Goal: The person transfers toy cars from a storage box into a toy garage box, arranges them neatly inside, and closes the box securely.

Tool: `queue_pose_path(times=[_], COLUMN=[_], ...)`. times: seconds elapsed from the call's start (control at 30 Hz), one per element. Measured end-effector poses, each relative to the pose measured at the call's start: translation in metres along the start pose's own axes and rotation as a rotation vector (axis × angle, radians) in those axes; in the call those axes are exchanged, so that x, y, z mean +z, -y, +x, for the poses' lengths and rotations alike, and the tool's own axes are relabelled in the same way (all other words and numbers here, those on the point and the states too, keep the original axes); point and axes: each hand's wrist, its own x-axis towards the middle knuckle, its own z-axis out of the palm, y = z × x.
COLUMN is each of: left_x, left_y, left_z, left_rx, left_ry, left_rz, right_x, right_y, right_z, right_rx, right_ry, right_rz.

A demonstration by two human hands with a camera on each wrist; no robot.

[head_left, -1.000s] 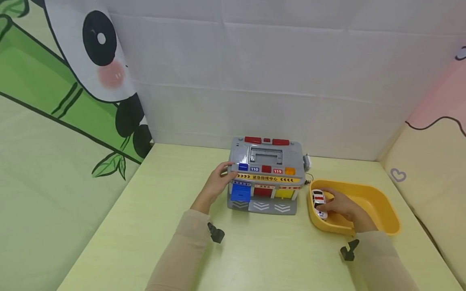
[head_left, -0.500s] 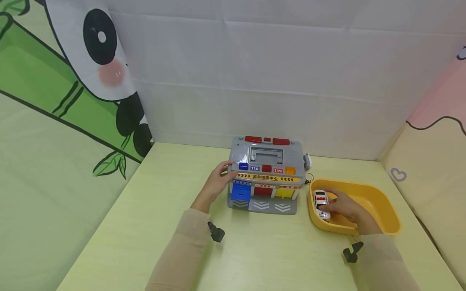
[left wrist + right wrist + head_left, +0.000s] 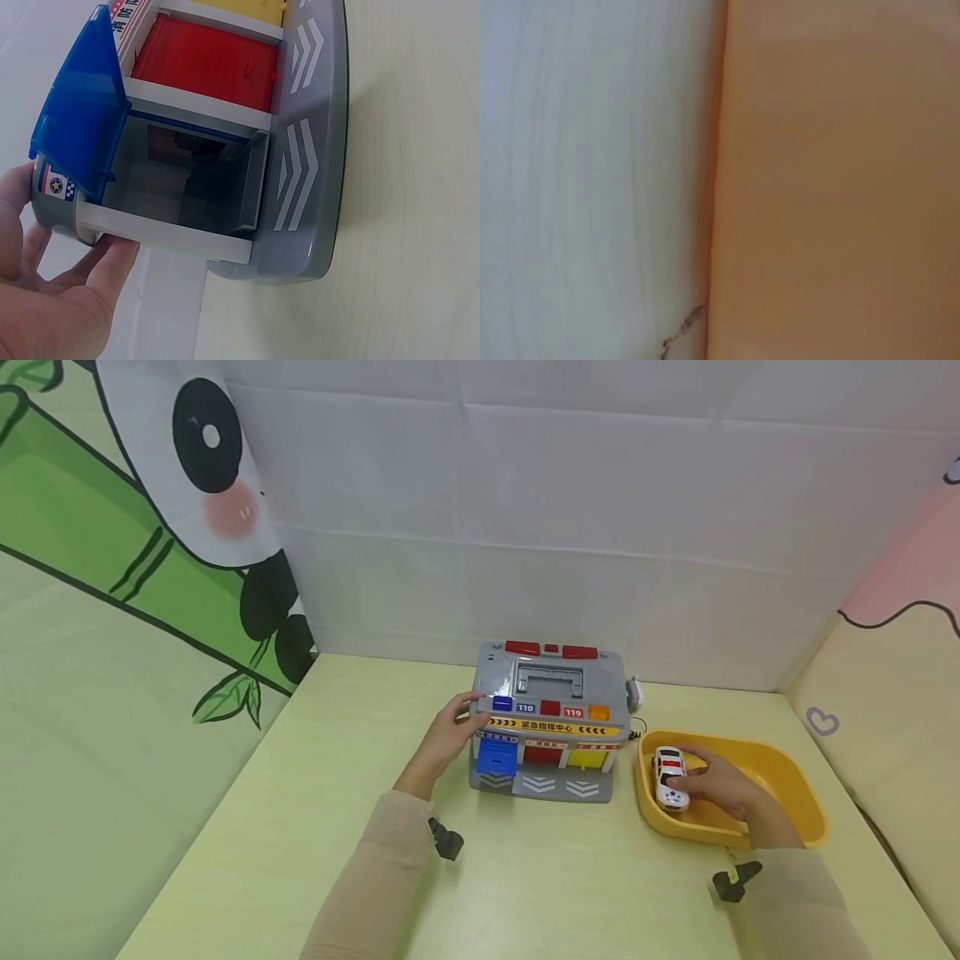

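A grey toy rescue garage (image 3: 540,785) stands on the table, with blue, red and yellow doors along its front. Its blue door (image 3: 86,105) is swung up, and the compartment behind it shows dark in the left wrist view. My left hand (image 3: 447,735) grips the left corner of the roof, fingers and thumb about its edge. In the yellow tray (image 3: 783,777), my right hand (image 3: 723,785) holds a white toy car (image 3: 671,789) with red and black markings between thumb and fingers. Only the tray's wall, blurred, fills the right wrist view; that hand is hidden there.
The red door (image 3: 210,64) and the yellow door (image 3: 587,757) are down. A small light-grey part (image 3: 634,693) with a dark coiled cord (image 3: 637,732) hangs at the garage's right side. A white cloth backdrop (image 3: 525,527) rises behind the table.
My right hand has shifted slightly to the right with the toy car, which now shows more of its top near the tray's left end. The left hand and garage have stayed put.
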Motion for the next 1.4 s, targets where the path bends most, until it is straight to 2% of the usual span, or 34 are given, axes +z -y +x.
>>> queue_pose_path(times=[0.3, 0.73, 1.07, 1.4], left_x=[0.000, 0.001, 0.000, 0.001], left_y=[0.001, 0.002, 0.000, 0.000], left_z=[0.000, 0.001, 0.000, -0.001], left_rx=[0.008, 0.011, 0.008, 0.003], left_ry=[0.001, 0.001, 0.003, 0.002], left_rz=[0.000, 0.004, 0.004, 0.001], right_x=[-0.006, -0.003, 0.006, 0.026], right_y=[0.004, 0.014, 0.028, 0.041], right_z=[-0.007, -0.018, -0.030, -0.043], right_rx=[-0.033, -0.076, -0.095, -0.076], right_ry=[0.012, 0.025, 0.024, 0.010], right_rz=[0.070, 0.092, 0.075, 0.079])
